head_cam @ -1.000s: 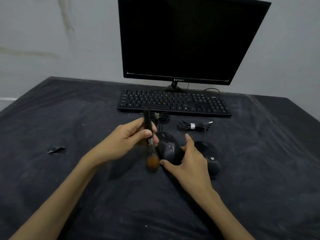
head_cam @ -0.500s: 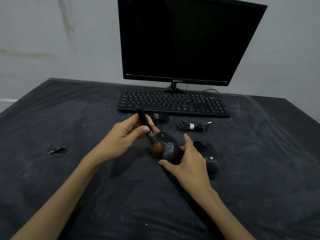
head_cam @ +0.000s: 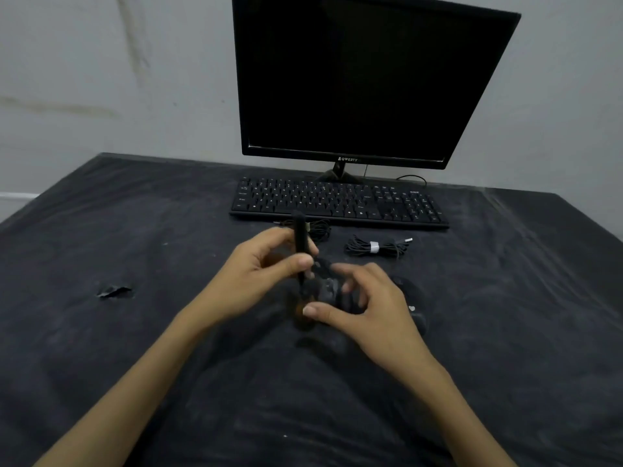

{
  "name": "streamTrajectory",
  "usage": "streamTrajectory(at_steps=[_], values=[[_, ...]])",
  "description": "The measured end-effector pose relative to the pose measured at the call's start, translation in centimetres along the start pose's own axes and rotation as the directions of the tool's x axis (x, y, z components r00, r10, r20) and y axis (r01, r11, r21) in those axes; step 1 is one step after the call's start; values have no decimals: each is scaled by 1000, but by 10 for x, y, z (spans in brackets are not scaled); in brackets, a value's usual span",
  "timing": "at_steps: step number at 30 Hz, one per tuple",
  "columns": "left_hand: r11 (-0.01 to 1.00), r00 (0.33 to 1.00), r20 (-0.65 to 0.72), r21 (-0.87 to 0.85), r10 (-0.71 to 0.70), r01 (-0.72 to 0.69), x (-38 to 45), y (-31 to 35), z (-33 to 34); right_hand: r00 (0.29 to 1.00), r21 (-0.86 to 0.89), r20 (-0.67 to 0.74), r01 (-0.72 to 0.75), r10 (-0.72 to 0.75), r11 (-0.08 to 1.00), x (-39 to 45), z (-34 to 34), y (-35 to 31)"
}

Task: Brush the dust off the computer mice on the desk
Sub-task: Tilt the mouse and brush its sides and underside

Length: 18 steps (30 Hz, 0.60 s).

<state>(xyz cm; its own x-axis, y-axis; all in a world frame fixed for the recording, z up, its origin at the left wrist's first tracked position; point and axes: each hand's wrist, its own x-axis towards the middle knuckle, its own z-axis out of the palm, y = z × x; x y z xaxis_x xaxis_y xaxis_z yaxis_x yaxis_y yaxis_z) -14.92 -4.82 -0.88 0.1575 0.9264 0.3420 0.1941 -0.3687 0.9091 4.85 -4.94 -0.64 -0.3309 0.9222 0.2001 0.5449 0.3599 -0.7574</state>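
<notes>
Left hand (head_cam: 266,267) pinches brush (head_cam: 299,244); right hand (head_cam: 364,305), fingers curled, grips mouse (head_cam: 328,289) lifted between hands. Second mouse (head_cam: 413,298) behind right hand. Risk: blurred grip slips, mouse drops.

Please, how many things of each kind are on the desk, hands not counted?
Monitor: 1
Keyboard: 1
Mice: 2, first mouse, second mouse
Brush: 1
Cable bundles: 2, left bundle, tied bundle
Total: 7

Desk (head_cam: 135,332) cloth matt, creased (dusty); monitor (head_cam: 354,79) glossy plastic.
</notes>
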Motion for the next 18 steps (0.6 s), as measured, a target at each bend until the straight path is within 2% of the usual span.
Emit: streamTrajectory(at_steps=[2, 4, 7, 9, 11, 14, 16, 18], values=[[996, 999, 0, 79, 33, -33, -1, 0, 13, 997, 78, 70, 26, -31, 997, 0, -1, -7], [996, 999, 5, 78, 33, -33, -2, 0, 23, 992, 151, 128, 3, -22, 989, 0, 1, -8], [1000, 1000, 12, 10, -22, 22, -3, -3, 27, 993, 185, 117, -54, 32, 981, 4, -1, 0], [994, 995, 16, -46, -101, 102, -2, -7, 21, 995, 257, 60, -94, 82, 962, 10, -9, 7], [981, 988, 13, 120, -157, 154, -2, -16, 12, 990, 358, -53, -100, 127, 929, 18, -20, 14], [836, 957, 66, 506, -283, 213, -7, -25, 6, 964, 419, -214, -54, 157, 906, 29, -34, 21], [770, 954, 73, 609, -290, 188, -11, -29, 11, 961, 406, -234, -45, 151, 913, 31, -33, 24], [743, 960, 50, 645, -274, 179, -13, -30, 18, 972, 351, -198, -53, 129, 935, 27, -23, 29]])
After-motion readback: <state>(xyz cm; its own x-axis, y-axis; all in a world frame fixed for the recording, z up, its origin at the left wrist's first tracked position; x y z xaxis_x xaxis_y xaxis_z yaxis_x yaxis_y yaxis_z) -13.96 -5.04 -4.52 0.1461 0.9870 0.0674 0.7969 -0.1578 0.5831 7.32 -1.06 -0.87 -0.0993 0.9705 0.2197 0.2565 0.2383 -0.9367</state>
